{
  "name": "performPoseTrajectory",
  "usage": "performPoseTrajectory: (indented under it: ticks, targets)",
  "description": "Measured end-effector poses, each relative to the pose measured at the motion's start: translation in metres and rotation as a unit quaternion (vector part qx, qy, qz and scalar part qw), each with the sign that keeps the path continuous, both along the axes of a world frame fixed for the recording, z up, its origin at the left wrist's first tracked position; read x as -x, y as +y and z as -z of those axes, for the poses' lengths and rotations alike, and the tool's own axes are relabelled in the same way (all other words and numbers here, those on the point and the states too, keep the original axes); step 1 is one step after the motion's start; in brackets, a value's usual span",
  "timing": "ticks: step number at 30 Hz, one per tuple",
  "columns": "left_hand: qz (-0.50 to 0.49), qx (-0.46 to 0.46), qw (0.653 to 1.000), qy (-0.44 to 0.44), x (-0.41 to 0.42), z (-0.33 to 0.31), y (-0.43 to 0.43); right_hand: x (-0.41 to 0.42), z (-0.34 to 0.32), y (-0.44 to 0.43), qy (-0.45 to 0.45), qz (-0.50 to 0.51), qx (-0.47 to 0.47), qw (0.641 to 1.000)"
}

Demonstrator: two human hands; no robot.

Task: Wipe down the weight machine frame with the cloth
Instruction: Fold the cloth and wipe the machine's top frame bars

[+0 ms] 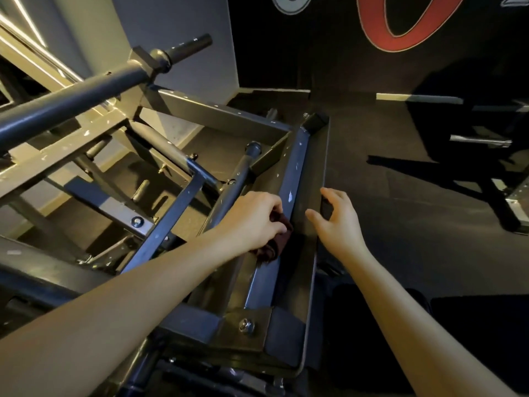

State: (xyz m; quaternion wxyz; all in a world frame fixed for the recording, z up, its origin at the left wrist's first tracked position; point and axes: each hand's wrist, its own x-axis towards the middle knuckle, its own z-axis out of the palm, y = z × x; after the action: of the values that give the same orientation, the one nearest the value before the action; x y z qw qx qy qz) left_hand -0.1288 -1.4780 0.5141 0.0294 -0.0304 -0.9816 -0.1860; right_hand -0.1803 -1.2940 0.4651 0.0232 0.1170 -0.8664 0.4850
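The weight machine frame (pixel 297 164) is dark grey steel with chipped paint, and one long rail runs from the lower middle up toward the centre. My left hand (pixel 252 219) grips a bunched dark maroon cloth (pixel 274 242) and holds it against the inner side of that rail. My right hand (pixel 335 219) is to the right of the rail, fingers loosely spread, with fingertips and thumb on the rail's outer edge. Most of the cloth is hidden under my left hand.
A thick round bar (pixel 86 101) with a sleeve end crosses the upper left. Cross members and a bolted corner plate (pixel 246 325) lie below my arms. Dark rubber floor (pixel 400 196) spreads to the right, with another machine's base (pixel 501 207) at the far right.
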Motion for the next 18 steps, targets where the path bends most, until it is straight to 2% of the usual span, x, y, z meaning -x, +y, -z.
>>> performPoseTrajectory:
  ticks: [4, 8, 12, 18]
  targets:
    - [-0.012, 0.009, 0.997, -0.074, -0.029, 0.004, 0.0, 0.024, 0.002, 0.007, 0.004, -0.034, -0.013, 0.999]
    - [-0.051, 0.066, 0.997, 0.005, 0.016, 0.002, 0.012, 0.042, 0.005, 0.011, 0.018, -0.044, -0.003, 0.999]
    - [-0.073, 0.059, 0.995, 0.028, 0.063, 0.005, 0.02, 0.06, 0.005, 0.017, 0.023, -0.064, -0.01, 0.998]
    - [-0.065, 0.026, 0.997, -0.031, -0.01, 0.009, 0.016, 0.088, 0.002, 0.022, -0.007, -0.076, 0.008, 0.997]
